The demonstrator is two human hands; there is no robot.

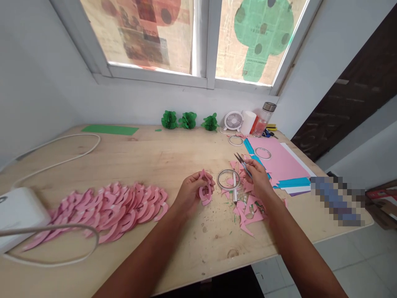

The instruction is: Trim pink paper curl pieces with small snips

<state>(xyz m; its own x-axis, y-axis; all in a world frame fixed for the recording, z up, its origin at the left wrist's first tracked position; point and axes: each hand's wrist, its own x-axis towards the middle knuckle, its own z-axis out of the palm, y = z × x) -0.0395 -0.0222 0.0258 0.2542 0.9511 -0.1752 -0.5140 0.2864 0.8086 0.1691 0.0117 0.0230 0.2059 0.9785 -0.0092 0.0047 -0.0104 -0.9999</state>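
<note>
Pinched in my left hand (191,191) is a pink paper cutout (205,193) with curved edges and an opening in its middle. My right hand (257,174) grips a pair of scissors (242,160), their blades pointing up and left, apart from the cutout. Between the hands lie a roll of tape (228,179) and a white pen (235,188). Pink paper scraps (252,211) are scattered below and around my right hand. To the left spreads a large heap of curved pink paper pieces (124,209).
Green paper pompoms (187,120) stand along the wall, beside a small white fan (233,121) and a glass bottle (263,120). Pink sheets (279,157) are stacked at the right. A white device (21,215) with cables and a green paper strip (110,130) are at the left.
</note>
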